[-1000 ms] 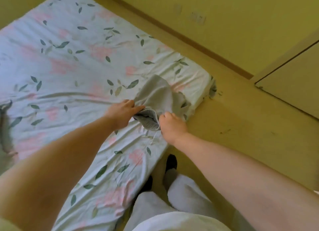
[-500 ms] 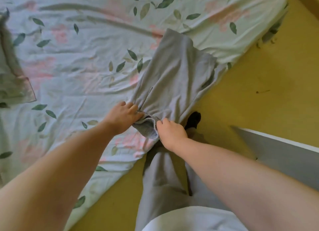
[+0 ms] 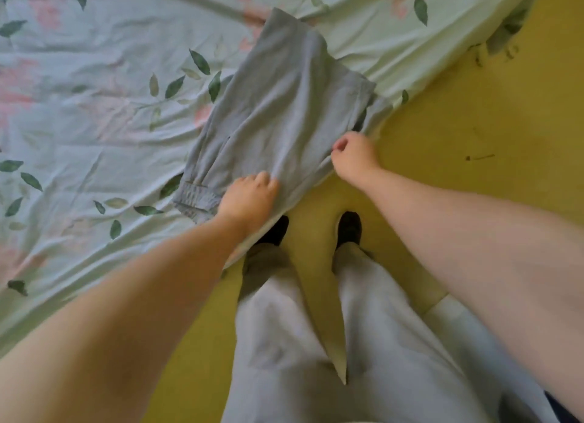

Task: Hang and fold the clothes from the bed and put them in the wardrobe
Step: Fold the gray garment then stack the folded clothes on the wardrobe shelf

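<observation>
Head view: looked down on the bed's near edge and the person's own legs.
Grey garment (image 3: 284, 112): lay spread fairly flat on the bed (image 3: 94, 131), at its near edge, ribbed waistband at the lower left.
Left grip (image 3: 249, 198): fingers curled into the garment's near edge, just beside the waistband, holding the cloth.
Right grip (image 3: 354, 157): thumb and fingers pinched the garment's right edge, where the cloth reached the mattress side.
Sheet (image 3: 63, 59): pale green, printed with leaves and pink flowers, wrinkled.
Floor (image 3: 474, 217): yellow, beside the bed.
Shoes (image 3: 349, 228): dark, standing close against the bed, below pale trousers (image 3: 284, 343).
</observation>
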A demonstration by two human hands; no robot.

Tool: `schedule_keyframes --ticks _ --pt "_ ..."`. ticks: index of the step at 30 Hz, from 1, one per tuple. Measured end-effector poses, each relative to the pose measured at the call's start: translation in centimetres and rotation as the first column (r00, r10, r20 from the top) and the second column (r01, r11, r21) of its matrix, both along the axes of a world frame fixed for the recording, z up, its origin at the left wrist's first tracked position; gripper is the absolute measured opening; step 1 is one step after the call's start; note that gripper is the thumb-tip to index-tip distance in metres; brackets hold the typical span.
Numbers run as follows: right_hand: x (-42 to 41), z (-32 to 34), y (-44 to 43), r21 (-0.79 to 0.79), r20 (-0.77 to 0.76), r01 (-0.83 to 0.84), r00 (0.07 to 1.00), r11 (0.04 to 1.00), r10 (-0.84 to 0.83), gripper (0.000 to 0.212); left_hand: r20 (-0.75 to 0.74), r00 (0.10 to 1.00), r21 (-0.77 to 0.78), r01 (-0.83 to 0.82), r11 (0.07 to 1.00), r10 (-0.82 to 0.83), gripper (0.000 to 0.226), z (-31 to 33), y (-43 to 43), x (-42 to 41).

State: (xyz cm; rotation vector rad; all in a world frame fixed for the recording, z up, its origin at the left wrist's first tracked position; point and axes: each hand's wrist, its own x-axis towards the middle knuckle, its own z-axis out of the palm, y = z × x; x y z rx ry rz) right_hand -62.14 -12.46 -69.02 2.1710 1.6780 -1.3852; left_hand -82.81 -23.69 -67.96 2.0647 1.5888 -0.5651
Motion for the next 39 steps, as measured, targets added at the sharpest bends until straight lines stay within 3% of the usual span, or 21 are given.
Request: schedule_keyframes --ticks 3,6,8,11,16,19,22,24,28,31,33,39 --pt "2.2 -1.5 4.5 0.061 -0.021 0.143 0.990 0.988 -0.142 0.009 0.125 0.992 0.097 -0.047 0.994 0.035 0.016 -2.1 2.5 6.5" --pt "3.4 -3.2 6.8 0.021 -0.079 0.281 0.957 0.959 -0.279 0.013 0.161 0.979 0.174 -0.150 0.973 0.122 0.029 -4.0 5.3 10.9" --pt "4.1 -4.5 7.6 -0.047 -0.107 0.330 0.937 0.943 -0.333 0.012 0.124 0.978 0.203 -0.193 0.960 0.171 0.037 -5.0 7.0 12.6" --pt "4.9 -5.8 9.2 -0.137 -0.150 0.439 0.877 0.888 -0.457 0.013 0.046 0.978 0.210 -0.211 0.955 0.206 0.031 -5.7 9.2 13.3" --pt "4.4 -6.3 11.2 -0.221 -0.250 0.576 0.746 0.787 -0.617 0.031 -0.104 0.994 0.159 -0.027 0.987 0.044 0.023 -6.3 10.9 12.9" --pt "4.0 -6.2 11.5 -0.182 -0.239 0.530 0.793 0.828 -0.560 0.042 -0.175 0.985 0.160 0.018 0.987 0.010 0.032 -5.9 11.0 13.2" --pt "4.1 -6.1 11.7 -0.144 -0.202 0.433 0.867 0.890 -0.455 0.039 -0.229 0.973 0.116 0.007 0.993 0.020 0.034 -5.8 10.9 13.6" --pt "4.3 -5.8 12.0 -0.176 -0.204 0.446 0.856 0.878 -0.476 0.032 -0.253 0.967 0.075 0.031 0.997 -0.011 0.026 -5.7 11.2 14.1" --pt "5.3 -4.7 12.1 -0.178 -0.236 0.501 0.814 0.847 -0.531 0.020 -0.296 0.949 0.014 0.121 0.993 -0.112 0.030 -4.7 11.7 16.0" --pt "6.6 -4.0 12.0 -0.152 -0.299 0.433 0.837 0.888 -0.459 0.042 -0.344 0.926 -0.014 0.164 0.986 -0.159 0.035 -4.3 11.2 17.7" --pt "7.5 -3.8 11.7 -0.132 -0.312 0.384 0.859 0.914 -0.406 0.045 -0.340 0.925 -0.034 0.168 0.985 -0.170 0.039 -4.2 10.7 18.6" --pt "10.1 -4.8 10.6 -0.123 -0.369 0.350 0.852 0.929 -0.370 0.011 -0.295 0.918 -0.120 0.239 0.964 -0.264 0.042 -4.1 9.4 20.7"
